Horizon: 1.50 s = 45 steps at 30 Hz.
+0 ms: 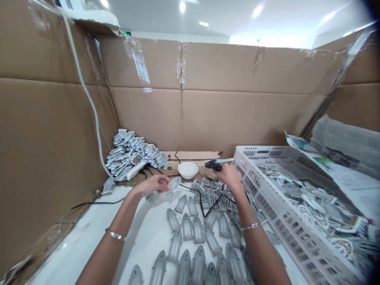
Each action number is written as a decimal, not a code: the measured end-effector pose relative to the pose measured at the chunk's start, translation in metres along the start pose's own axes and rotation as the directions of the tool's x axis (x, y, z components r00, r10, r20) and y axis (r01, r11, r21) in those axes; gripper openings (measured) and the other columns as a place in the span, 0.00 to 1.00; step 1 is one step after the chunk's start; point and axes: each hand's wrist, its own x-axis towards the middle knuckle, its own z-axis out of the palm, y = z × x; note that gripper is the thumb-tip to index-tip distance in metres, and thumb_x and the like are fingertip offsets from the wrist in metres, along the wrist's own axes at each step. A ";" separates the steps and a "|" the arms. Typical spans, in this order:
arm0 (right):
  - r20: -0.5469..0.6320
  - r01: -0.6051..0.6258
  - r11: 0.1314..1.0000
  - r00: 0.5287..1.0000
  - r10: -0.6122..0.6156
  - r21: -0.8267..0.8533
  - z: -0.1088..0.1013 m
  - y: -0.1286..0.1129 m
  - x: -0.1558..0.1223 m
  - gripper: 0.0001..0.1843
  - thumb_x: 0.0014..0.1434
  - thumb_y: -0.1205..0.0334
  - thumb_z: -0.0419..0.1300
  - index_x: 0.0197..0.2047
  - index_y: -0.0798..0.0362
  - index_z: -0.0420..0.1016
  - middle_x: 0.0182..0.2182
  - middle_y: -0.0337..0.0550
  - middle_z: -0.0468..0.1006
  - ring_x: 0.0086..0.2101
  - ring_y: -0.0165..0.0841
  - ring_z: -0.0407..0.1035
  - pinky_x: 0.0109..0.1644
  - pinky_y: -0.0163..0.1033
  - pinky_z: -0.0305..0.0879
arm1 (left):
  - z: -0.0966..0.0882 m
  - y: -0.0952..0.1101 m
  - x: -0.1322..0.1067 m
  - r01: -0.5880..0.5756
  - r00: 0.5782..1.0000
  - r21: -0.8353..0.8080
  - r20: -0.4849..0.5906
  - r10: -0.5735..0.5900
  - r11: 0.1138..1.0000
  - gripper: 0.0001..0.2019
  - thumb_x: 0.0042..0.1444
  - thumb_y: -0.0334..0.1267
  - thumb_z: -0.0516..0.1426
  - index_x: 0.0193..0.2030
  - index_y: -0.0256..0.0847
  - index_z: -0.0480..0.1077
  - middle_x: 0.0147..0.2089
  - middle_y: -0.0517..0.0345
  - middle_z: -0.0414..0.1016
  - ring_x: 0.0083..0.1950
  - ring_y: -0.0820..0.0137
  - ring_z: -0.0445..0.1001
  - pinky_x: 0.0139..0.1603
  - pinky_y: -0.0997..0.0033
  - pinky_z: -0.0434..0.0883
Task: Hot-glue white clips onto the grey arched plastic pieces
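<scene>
My left hand (154,184) is left of the white bowl (188,170), its fingers curled on the edge of a translucent plastic piece (175,183). My right hand (229,175) is wrapped round a black glue gun (213,164), with a white glue stick (224,160) sticking out toward the right. The gun's tip points left, toward the bowl. Below and between my arms, several grey translucent pointed plastic casings (198,229) lie in rough rows on the white table surface (142,237).
Flat pieces are heaped in a pile (133,152) at the back left, beside a white power strip (135,170). A black cable (204,209) crosses the casings. On the right, a white plastic crate (267,209) holds many pieces. Cardboard walls (213,118) enclose the table.
</scene>
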 end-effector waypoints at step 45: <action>-0.542 0.689 0.698 0.669 -0.509 0.195 -0.030 -0.044 -0.056 0.06 0.55 0.64 0.54 0.27 0.49 0.67 0.35 0.43 0.74 0.38 0.35 0.67 0.35 0.37 0.58 | 0.031 0.086 -0.034 -0.526 0.776 -0.140 -0.483 0.406 0.839 0.19 0.52 0.42 0.65 0.49 0.39 0.69 0.27 0.67 0.68 0.27 0.71 0.77 0.31 0.72 0.75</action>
